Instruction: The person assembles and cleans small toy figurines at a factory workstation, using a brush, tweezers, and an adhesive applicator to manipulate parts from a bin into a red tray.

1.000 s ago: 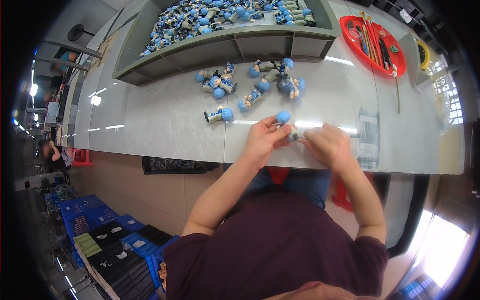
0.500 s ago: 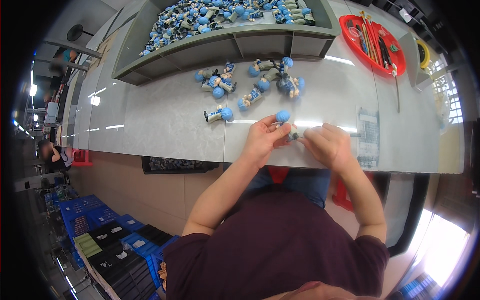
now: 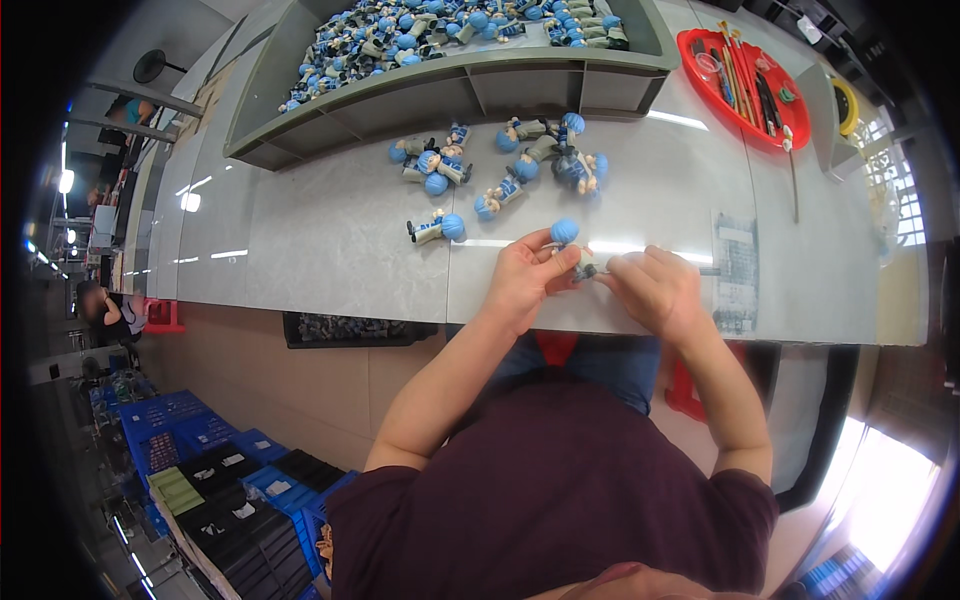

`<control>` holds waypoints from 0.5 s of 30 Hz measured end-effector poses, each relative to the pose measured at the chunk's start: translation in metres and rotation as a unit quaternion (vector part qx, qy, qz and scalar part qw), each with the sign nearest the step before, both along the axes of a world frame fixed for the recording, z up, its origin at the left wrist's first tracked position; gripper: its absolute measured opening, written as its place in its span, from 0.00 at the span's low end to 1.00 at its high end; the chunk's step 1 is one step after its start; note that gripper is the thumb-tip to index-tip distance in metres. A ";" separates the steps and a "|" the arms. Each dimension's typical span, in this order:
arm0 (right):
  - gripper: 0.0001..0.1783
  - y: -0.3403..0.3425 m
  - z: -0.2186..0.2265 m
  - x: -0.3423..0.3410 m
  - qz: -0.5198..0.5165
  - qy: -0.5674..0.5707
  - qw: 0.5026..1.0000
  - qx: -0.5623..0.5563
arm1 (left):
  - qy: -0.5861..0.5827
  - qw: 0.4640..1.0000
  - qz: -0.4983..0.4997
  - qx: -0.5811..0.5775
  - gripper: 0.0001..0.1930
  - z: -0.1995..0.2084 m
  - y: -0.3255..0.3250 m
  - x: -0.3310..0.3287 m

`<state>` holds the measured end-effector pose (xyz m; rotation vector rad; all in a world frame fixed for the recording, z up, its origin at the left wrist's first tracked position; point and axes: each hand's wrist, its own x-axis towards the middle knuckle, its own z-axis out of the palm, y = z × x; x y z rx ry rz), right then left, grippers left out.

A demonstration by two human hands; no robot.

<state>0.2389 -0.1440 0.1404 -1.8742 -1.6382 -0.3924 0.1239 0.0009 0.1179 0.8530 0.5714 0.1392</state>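
My left hand (image 3: pixel 527 275) grips a small figurine (image 3: pixel 565 231) with a ribbed light-blue head, its pale body and dark feet tilted toward the right. My right hand (image 3: pixel 655 288) is closed in a pinch beside the feet. A thin stick-like tool (image 3: pixel 708 270) seems to run through it, its end poking out past the knuckles; the fingers hide most of it. Beyond my hands lies a loose group of similar figurines (image 3: pixel 505 192) with blue heads and blue-and-white tops. Another such figurine (image 3: pixel 436 229) lies by itself to the left.
A grey-green crate (image 3: pixel 520 85) full of figurines stands at the back of the glossy table (image 3: pixel 330 240). At the far right are a red tray (image 3: pixel 690 85) of brushes and a yellow tape roll (image 3: pixel 848 108). Blue crates (image 3: pixel 165 415) stand on the floor, lower left.
Almost nothing differs. The held figurine has shifted very slightly between my fingers; both hands stay in the same place.
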 end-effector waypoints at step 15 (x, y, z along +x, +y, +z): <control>0.14 -0.019 -0.011 0.024 -0.107 0.034 0.994 -0.014 | -0.007 1.000 -0.011 0.016 0.16 0.006 -0.003 0.002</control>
